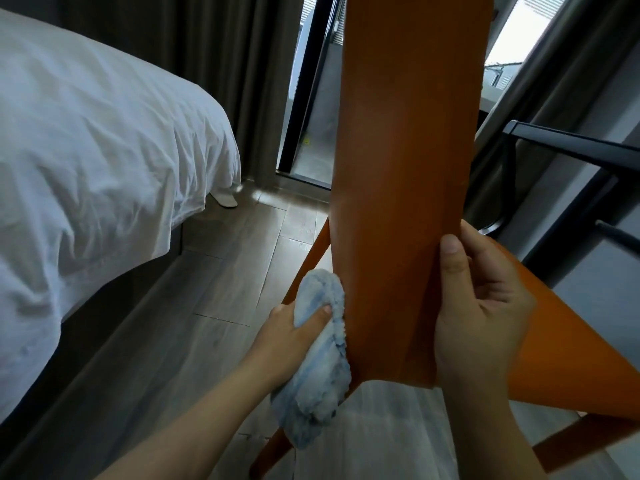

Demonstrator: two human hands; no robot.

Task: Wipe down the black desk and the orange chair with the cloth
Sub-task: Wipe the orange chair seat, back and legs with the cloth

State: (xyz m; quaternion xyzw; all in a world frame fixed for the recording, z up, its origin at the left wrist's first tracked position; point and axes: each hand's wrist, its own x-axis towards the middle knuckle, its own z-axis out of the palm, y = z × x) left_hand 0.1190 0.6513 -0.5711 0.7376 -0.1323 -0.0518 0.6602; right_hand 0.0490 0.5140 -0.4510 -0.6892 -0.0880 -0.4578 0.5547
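The orange chair (405, 150) fills the middle of the view, its tall backrest rising toward the top edge and its seat spreading to the lower right. My left hand (294, 327) holds a fluffy pale blue cloth (318, 362) pressed against the left edge of the backrest, low down. My right hand (481, 299) grips the backrest's right edge, thumb on the front face. The black desk (568, 143) shows only as a dark edge and frame at the right, behind the chair.
A bed with a white duvet (97, 140) takes up the left side. Wooden floor (228, 271) runs between bed and chair. Dark curtains (221, 64) and a glass door (311, 116) stand behind. A white slipper (227, 200) lies by the bed's foot.
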